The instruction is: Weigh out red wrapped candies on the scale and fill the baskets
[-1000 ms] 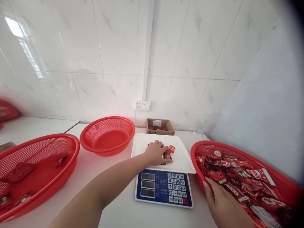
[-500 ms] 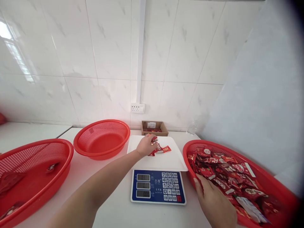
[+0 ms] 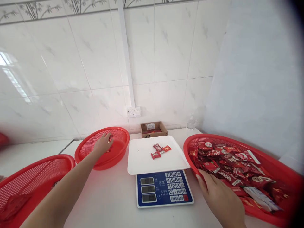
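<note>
the left hand (image 3: 104,143) is over the mouth of the middle basket (image 3: 102,164), fingers curled downward, with a bit of red wrapper (image 3: 110,138) at the fingertips; whether it is gripped or just let go i cannot tell, nor which way it points, since the fingers cover most of it. the right hand (image 3: 219,196) lies over the near rim of the right basket (image 3: 187,148), thumb along the outside; whether it clasps the rim or only rests there i cannot tell. this basket's long axis slants from far left to near right, and a heap of red packets (image 3: 234,164) fills it, pointing every way, a pale striped packet (image 3: 262,198) slanting near the front.

between the hands, three packets sit together on the white pan (image 3: 142,161) of the scale (image 3: 165,190): a dark red one (image 3: 157,147) slants from far left to near right, an orange-red one (image 3: 167,148) tilts up toward the right, and a small red one (image 3: 155,155) lies nearly crosswise. the display digits are too dim to read surely.

farther out, the left basket (image 3: 68,160) is cut off by the frame and partly hidden by the forearm. behind the pan is a cardboard box (image 3: 154,133), its contents hard to make out.
</note>
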`<state>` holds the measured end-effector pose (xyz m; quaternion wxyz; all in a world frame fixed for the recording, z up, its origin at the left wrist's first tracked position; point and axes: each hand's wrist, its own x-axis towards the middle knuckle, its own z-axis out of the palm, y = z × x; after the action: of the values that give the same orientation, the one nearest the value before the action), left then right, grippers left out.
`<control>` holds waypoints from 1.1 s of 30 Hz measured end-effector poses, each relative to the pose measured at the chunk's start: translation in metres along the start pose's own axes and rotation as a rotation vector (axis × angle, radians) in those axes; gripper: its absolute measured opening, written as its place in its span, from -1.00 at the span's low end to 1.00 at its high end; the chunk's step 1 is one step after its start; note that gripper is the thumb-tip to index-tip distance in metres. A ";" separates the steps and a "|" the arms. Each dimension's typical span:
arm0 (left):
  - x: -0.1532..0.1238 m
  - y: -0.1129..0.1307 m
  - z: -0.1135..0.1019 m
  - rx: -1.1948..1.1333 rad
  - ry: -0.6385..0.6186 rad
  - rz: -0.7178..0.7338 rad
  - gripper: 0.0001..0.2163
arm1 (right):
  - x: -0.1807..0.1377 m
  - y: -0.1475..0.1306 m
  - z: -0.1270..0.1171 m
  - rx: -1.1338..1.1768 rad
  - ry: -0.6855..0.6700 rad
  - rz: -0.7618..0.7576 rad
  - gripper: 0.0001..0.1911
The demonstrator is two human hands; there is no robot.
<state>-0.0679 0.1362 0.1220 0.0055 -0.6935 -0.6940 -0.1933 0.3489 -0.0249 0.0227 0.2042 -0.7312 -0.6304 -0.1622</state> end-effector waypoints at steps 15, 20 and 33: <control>-0.018 0.148 0.091 -0.060 -0.257 0.523 -0.43 | -0.001 0.003 0.008 -0.002 0.088 -0.038 -0.56; -0.027 0.208 0.120 -0.064 -0.296 0.656 -0.45 | -0.002 0.005 0.011 -0.010 0.114 -0.074 -0.57; -0.012 0.201 0.104 0.020 -0.192 0.591 -0.78 | -0.003 0.001 0.007 -0.054 0.088 -0.058 -0.64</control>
<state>0.1538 0.1463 0.0752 0.0029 -0.8802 -0.4617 -0.1100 0.3493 -0.0239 0.0155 0.2070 -0.7098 -0.6372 -0.2173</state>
